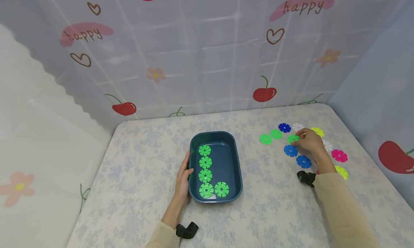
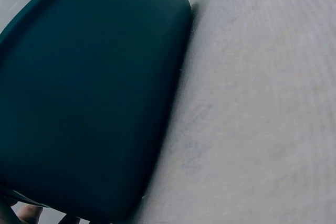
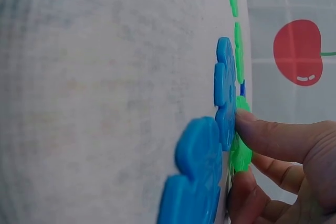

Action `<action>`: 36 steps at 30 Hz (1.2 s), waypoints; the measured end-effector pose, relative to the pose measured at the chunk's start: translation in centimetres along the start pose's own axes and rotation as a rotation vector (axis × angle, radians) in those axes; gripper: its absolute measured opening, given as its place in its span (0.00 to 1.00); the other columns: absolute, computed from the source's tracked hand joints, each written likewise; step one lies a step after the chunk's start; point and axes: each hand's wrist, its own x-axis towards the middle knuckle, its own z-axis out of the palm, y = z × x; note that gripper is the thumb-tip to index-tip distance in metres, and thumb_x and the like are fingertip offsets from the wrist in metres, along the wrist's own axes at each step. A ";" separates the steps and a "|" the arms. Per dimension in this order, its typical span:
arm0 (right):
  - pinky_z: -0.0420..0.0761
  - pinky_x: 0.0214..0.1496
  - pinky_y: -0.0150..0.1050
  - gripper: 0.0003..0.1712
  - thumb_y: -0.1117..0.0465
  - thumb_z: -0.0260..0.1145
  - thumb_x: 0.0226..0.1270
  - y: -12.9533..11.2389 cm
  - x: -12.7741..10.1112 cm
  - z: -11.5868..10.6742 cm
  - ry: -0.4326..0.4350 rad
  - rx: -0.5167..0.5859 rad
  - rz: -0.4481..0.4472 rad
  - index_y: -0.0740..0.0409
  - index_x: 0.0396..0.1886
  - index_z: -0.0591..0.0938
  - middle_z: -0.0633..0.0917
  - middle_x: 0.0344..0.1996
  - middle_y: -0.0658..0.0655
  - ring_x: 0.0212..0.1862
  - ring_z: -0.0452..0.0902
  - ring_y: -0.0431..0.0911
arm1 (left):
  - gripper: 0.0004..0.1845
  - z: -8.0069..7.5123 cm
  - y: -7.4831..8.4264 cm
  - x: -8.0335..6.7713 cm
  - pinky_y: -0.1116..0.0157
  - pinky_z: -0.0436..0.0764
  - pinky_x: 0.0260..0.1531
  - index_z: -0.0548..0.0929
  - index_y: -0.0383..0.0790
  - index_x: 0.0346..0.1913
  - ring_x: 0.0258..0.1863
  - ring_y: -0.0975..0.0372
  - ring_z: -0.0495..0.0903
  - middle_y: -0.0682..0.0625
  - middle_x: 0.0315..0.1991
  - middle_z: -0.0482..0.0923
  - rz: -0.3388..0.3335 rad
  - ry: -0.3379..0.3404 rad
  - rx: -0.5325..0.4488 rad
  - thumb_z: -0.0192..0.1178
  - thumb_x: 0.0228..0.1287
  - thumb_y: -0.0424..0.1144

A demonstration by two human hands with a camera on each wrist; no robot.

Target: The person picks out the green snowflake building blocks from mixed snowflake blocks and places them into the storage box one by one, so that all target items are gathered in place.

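Near the middle of the table (image 1: 145,205) sits a dark teal rectangular tray (image 1: 234,158) with rounded corners, and inside it lie five bright green discs (image 1: 205,163): four in a column along its left side and a fifth beside the bottom one, all flat on the tray floor. Each disc is a round plastic snowflake-like piece with slots cut around its rim and a small hole in the centre. The left hand (image 1: 183,179) rests against the tray's left outer wall, fingers straight along it, gripping nothing. Over on the right side of the table, the right hand (image 1: 309,140) pinches one green disc (image 1: 292,138) between thumb and fingertips, at the table surface among loose discs: two more green ones (image 1: 270,137), blue ones (image 1: 297,156), white, yellow and pink ones (image 1: 339,155).
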 end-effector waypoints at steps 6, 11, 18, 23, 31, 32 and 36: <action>0.73 0.45 0.57 0.28 0.58 0.69 0.60 -0.3 -0.5 -0.2 0.026 -0.022 0.027 0.68 0.55 0.72 0.73 0.49 0.71 0.48 0.69 0.64 | 0.34 0.0 -0.1 -0.2 0.49 0.44 0.75 0.53 0.55 0.78 0.79 0.57 0.39 0.55 0.80 0.44 0.000 -0.007 -0.014 0.40 0.70 0.32; 0.75 0.47 0.56 0.23 0.63 0.66 0.63 -0.2 -0.3 -0.3 0.029 -0.009 0.027 0.68 0.55 0.73 0.74 0.49 0.72 0.48 0.70 0.63 | 0.34 0.0 -0.1 -0.2 0.50 0.44 0.75 0.53 0.55 0.78 0.79 0.58 0.39 0.55 0.79 0.44 -0.001 -0.010 -0.022 0.40 0.70 0.32; 0.79 0.33 0.36 0.22 0.67 0.61 0.66 0.0 -0.1 -1.0 0.032 0.089 -0.005 0.72 0.58 0.75 0.78 0.45 0.70 0.36 0.77 0.50 | 0.34 0.1 -0.1 -0.2 0.50 0.44 0.75 0.53 0.55 0.78 0.79 0.57 0.40 0.55 0.79 0.44 -0.003 -0.008 -0.014 0.40 0.70 0.33; 0.80 0.29 0.29 0.27 0.64 0.61 0.69 0.1 0.8 -1.3 0.065 0.319 0.094 0.66 0.66 0.72 0.79 0.47 0.63 0.30 0.78 0.38 | 0.34 0.1 -0.1 -0.1 0.49 0.44 0.75 0.53 0.55 0.78 0.79 0.57 0.40 0.55 0.79 0.44 0.000 -0.007 -0.013 0.40 0.70 0.33; 0.75 0.20 0.32 0.25 0.57 0.67 0.66 0.1 2.0 -1.1 0.071 0.476 0.055 0.55 0.61 0.77 0.81 0.29 0.42 0.29 0.83 0.35 | 0.34 0.0 -0.1 0.0 0.49 0.44 0.75 0.53 0.55 0.78 0.79 0.58 0.39 0.56 0.79 0.44 0.005 -0.007 -0.016 0.40 0.71 0.33; 0.76 0.22 0.32 0.25 0.57 0.67 0.66 -0.4 1.7 -1.2 0.051 0.477 0.022 0.56 0.62 0.77 0.81 0.30 0.43 0.30 0.84 0.35 | 0.34 0.0 -0.1 0.0 0.49 0.43 0.75 0.53 0.55 0.78 0.79 0.58 0.39 0.56 0.79 0.44 0.006 -0.008 -0.017 0.40 0.70 0.33; 0.79 0.29 0.31 0.26 0.59 0.64 0.69 -3.6 -0.6 -1.3 -0.023 0.450 -0.098 0.62 0.64 0.74 0.79 0.31 0.45 0.31 0.85 0.33 | 0.34 0.0 -0.1 0.0 0.50 0.43 0.75 0.53 0.55 0.78 0.79 0.58 0.39 0.56 0.79 0.44 0.007 -0.010 -0.021 0.40 0.70 0.33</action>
